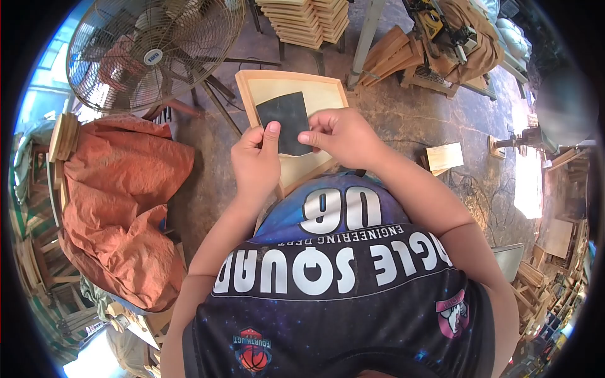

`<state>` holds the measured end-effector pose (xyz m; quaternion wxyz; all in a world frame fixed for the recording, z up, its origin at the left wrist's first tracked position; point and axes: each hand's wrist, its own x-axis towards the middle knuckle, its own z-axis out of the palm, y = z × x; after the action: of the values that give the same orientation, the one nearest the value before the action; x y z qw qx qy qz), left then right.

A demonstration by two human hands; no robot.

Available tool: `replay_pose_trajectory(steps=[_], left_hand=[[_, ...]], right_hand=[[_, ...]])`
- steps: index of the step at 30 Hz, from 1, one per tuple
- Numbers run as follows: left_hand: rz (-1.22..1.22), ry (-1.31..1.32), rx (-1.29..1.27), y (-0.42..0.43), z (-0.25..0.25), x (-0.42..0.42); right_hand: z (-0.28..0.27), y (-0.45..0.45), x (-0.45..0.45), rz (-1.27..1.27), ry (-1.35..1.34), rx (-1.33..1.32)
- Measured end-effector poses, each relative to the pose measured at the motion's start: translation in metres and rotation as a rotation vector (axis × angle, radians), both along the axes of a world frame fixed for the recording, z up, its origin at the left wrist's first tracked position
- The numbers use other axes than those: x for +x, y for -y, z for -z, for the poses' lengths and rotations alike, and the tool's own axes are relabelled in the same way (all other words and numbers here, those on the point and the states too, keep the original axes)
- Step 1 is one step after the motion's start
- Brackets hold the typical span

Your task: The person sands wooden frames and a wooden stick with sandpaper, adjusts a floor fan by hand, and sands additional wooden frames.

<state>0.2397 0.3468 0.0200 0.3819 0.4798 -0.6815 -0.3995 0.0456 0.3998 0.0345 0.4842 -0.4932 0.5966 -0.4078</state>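
Observation:
A dark sheet that looks like sandpaper (283, 120) is held up in front of me, its lower edge torn and pale. My left hand (257, 156) grips its lower left corner, thumb lying on the dark face and fingers curled behind. At the right edge, my right hand (345, 137) pinches the sheet between thumb and fingers. Behind the sheet is a shallow wooden tray-like panel (324, 94) with a raised rim, tilted close to my lap. Whether either hand also touches the panel is hard to see.
A large fan (153, 58) stands at the upper left, above an orange cloth (126, 201). Stacked wooden pieces (305, 19) rise at the top. Boards (394, 57) lean at the upper right, near a cluttered bench. A small wood block (444, 157) lies to the right.

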Motion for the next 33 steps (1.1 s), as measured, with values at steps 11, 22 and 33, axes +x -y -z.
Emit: replay_pose_trajectory(steps=[11, 22, 33], left_hand=[[-0.055, -0.017, 0.059, 0.0, 0.005, 0.002], [-0.047, -0.002, 0.079, -0.003, 0.003, 0.003], [0.131, -0.336, 0.413, -0.005, 0.013, 0.005]], right_hand=[[-0.001, -0.008, 0.007, -0.014, 0.03, 0.089], [0.003, -0.006, 0.003, -0.099, -0.042, 0.057], [0.023, 0.003, 0.002, 0.176, -0.16, -0.187]])
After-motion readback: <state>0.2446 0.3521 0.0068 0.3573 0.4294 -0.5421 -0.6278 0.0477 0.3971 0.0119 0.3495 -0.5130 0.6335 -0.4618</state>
